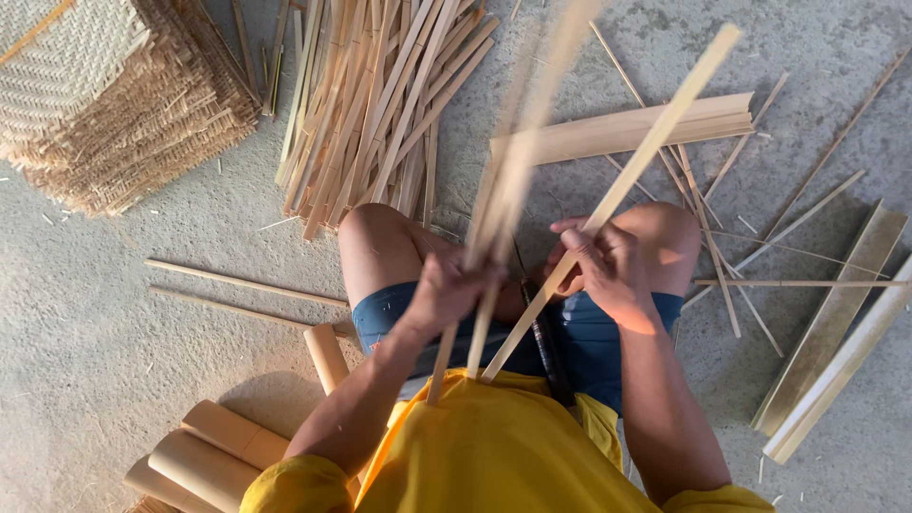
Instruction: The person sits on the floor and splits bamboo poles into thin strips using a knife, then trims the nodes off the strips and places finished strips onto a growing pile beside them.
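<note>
My left hand (pixel 448 288) is closed around a pair of thin bamboo strips (pixel 506 180) that blur upward from my lap. My right hand (pixel 602 266) grips another long bamboo strip (pixel 655 142) that slants up to the right. The strips meet low between my knees, near my yellow shirt. A dark blade-like tool (pixel 543 344) lies between my thighs, partly hidden by the strips and hands.
A pile of split bamboo strips (pixel 380 104) lies ahead of my knees. A stack of woven mats (pixel 104 95) sits at top left. Bamboo tube sections (pixel 214 446) rest at lower left. Wider bamboo slats (pixel 836 342) and loose slivers lie to the right on the concrete floor.
</note>
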`<action>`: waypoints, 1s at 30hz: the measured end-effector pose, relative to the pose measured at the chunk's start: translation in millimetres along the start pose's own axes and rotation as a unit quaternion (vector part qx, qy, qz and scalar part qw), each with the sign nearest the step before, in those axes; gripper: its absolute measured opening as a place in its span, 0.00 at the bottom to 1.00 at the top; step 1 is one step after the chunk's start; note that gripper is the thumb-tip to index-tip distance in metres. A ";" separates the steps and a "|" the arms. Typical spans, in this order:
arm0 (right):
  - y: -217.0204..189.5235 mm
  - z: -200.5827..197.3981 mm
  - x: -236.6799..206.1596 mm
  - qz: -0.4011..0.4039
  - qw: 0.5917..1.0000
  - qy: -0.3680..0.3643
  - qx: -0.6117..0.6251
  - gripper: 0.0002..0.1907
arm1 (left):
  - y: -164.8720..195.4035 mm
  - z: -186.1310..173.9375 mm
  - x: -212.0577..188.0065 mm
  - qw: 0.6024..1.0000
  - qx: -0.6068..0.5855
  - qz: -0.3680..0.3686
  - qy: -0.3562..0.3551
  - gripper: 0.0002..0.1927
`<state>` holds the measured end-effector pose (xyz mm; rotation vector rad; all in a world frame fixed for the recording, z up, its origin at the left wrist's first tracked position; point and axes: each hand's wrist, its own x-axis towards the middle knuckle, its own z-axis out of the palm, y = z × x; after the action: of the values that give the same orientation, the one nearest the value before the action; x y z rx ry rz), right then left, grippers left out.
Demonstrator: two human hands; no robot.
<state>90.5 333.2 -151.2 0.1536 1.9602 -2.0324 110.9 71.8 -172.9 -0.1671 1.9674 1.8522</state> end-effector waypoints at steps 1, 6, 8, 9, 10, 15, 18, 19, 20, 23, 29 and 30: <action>-2.1 -1.3 2.0 -0.017 0.999 0.035 0.013 0.15 | 1.7 -12.8 4.5 0.999 -0.035 -0.009 0.027 0.12; -7.9 2.0 15.6 -0.037 0.985 0.100 0.136 0.20 | 22.2 -54.9 17.2 0.995 0.039 0.009 0.094 0.13; -4.2 16.0 23.5 -0.044 0.977 0.072 0.194 0.23 | 26.0 -40.1 15.3 0.935 0.251 0.244 0.056 0.13; -1.0 25.6 28.0 -0.047 0.972 0.058 0.223 0.25 | 26.5 -28.7 14.7 0.868 0.349 0.352 0.029 0.14; 2.0 32.2 31.7 -0.024 0.969 0.045 0.242 0.27 | 26.2 -18.5 12.3 0.941 0.283 0.182 -0.026 0.17; 9.9 30.1 56.6 0.022 0.984 -0.001 0.177 0.33 | 24.8 -34.0 27.4 0.933 0.253 0.251 0.045 0.26; 11.1 21.1 67.6 0.075 0.988 0.068 -0.119 0.33 | 36.4 -97.3 65.8 0.902 0.410 0.064 0.116 0.27; 13.9 24.8 66.1 0.138 0.972 0.046 -0.182 0.35 | 40.6 -109.1 80.7 0.879 0.456 -0.001 0.136 0.27; 18.2 33.0 62.5 0.200 0.949 0.025 -0.243 0.36 | 48.4 -123.0 93.9 0.871 0.466 -0.067 0.142 0.35; 33.8 62.5 42.7 0.095 0.922 -0.027 -0.375 0.40 | 62.4 -129.9 120.4 0.704 0.648 0.070 0.282 0.56; 47.0 74.0 38.9 0.107 0.842 -0.046 -0.527 0.34 | 55.9 -60.9 157.0 0.892 0.408 0.109 0.162 0.38; 44.9 69.1 40.4 0.138 0.856 -0.056 -0.495 0.35 | 53.3 -50.0 165.4 0.905 0.372 0.131 0.159 0.35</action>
<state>75.1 258.3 -201.9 0.0617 2.4490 -0.6646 -69.1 61.9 -186.9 0.0381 2.8993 1.1175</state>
